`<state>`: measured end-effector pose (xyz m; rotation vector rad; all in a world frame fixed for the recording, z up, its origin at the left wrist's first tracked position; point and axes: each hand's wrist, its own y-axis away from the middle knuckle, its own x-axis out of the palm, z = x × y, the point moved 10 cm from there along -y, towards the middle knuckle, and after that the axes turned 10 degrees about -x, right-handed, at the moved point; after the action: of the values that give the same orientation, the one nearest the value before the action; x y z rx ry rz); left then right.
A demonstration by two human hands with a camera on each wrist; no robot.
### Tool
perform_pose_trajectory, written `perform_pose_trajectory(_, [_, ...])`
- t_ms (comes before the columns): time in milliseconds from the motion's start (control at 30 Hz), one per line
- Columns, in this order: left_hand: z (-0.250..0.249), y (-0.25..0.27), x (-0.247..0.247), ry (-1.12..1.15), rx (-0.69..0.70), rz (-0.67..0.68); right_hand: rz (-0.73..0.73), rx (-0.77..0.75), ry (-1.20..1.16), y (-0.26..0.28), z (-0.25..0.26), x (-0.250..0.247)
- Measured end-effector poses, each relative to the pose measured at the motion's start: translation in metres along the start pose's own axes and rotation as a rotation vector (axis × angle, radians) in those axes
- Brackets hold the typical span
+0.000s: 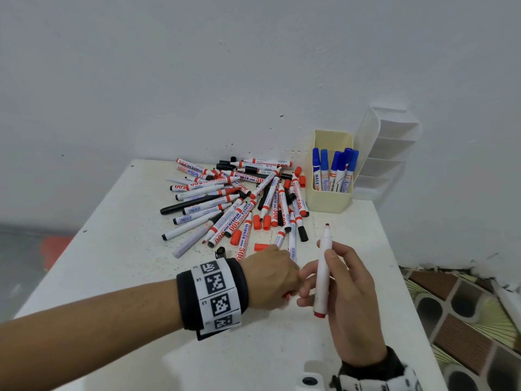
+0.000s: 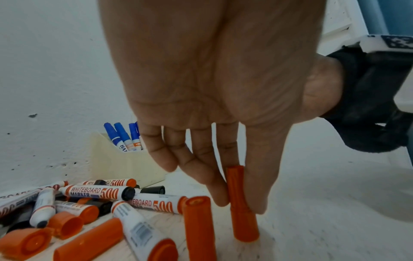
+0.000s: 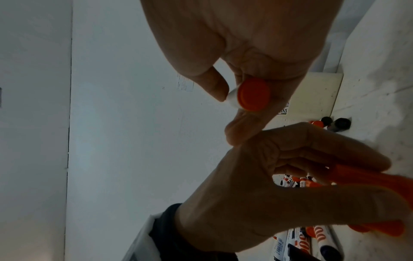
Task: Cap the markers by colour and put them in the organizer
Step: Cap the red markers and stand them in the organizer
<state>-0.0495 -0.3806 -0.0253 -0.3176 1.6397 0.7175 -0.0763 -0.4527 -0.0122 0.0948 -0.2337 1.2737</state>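
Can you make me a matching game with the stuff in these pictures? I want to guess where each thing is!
Things:
1. red marker with no cap
2. red cap
3. blue markers
4. red and black markers

Where:
A. standing in the cream organizer
B. lying in a heap on the table
C. pinched in the left hand
D. held upright in the right hand

Pairs: 1-D, 2-C, 3-A, 4-B
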Motion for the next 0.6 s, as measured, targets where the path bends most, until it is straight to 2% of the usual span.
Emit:
perform_pose_trajectory(167, [0.001,0.0,-0.003,0.003,-0.012,0.011,-0.004,-0.007,0.015,-0.001,0.002,-0.005])
perform_pose_trajectory(233, [0.013,0.003,-0.01,0.068,-0.037,0.007,-0.007,0.003,0.012,0.0,0.002,-0.007])
perform_pose_trajectory(367, [0.066,0.002,-0.044,0.225,-0.137,-0.074,-0.009,0.023,-0.008,-0.001,0.002,-0.007])
perform_pose_trajectory(500, [0.138,-0.022,-0.057,0.187,-0.33,-0.162,0.0,0.028,-0.003,-0.006,0.0,-0.004])
perform_pose_trajectory(600, [0.167,-0.055,-0.049,0.118,-0.385,-0.154,0.01,0.029,0.006,-0.01,-0.001,-0.003])
